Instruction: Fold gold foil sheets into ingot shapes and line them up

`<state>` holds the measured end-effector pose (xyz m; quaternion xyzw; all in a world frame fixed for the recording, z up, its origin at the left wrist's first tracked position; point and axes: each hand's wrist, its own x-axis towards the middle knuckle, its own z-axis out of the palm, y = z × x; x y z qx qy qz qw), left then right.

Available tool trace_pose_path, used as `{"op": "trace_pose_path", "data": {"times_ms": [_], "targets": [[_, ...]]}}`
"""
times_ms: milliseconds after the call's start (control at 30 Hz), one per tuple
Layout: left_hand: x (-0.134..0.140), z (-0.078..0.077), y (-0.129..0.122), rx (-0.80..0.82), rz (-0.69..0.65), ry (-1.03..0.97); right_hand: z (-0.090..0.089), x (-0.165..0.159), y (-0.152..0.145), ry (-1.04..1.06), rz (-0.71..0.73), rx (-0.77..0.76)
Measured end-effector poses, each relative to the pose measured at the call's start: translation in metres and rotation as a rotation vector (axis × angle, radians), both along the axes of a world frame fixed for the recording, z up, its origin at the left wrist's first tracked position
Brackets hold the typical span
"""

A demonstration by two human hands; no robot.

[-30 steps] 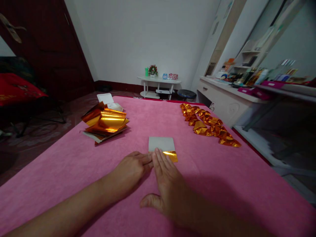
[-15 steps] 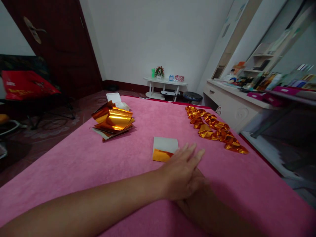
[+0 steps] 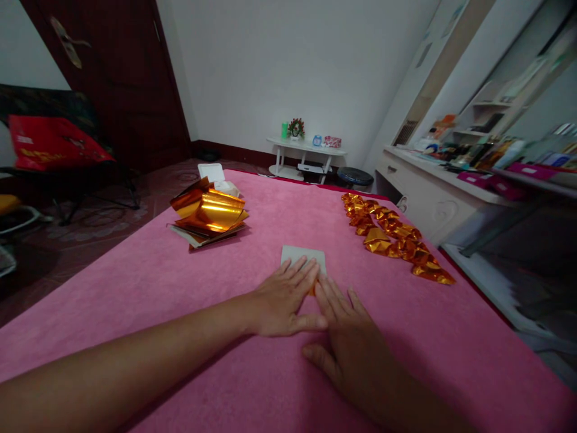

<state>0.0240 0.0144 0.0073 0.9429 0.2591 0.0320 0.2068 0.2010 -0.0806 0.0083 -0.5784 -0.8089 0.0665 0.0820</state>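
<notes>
A small sheet of gold foil paper lies pale side up on the pink cloth, its near part folded over to show gold. My left hand rests flat on it, fingers outstretched across the fold and covering most of the gold. From the right, my right hand lies with its fingers extended over the paper's near right corner, its fingertips close to those of the left. Only a sliver of gold shows between the two hands.
A loose pile of gold foil sheets sits at the left, with a white container behind it. Rows of folded gold foil pieces lie at the right. Beyond the pink-covered surface stand a small white table and a dresser.
My left hand has moved left from over the right hand and now lies flat on the paper. My right hand is uncovered, its fingers at the paper's near right corner.
</notes>
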Motion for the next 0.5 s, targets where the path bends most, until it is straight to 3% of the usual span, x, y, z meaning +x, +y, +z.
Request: {"op": "trace_pose_path", "data": {"times_ms": [167,333,400,500], "targets": [[-0.033,0.001,-0.004,0.099,-0.020,0.057,0.001,-0.004,-0.001,-0.042,0.001,0.013],[-0.035,0.000,-0.010,0.150,0.017,0.034,0.015,-0.043,0.011,0.035,0.113,0.052],[-0.033,0.000,-0.011,0.158,0.025,0.037,0.013,-0.048,0.012,0.046,0.132,0.018],[-0.034,-0.001,-0.010,0.160,0.024,0.042,0.001,-0.029,0.008,0.009,0.080,0.000]]}}
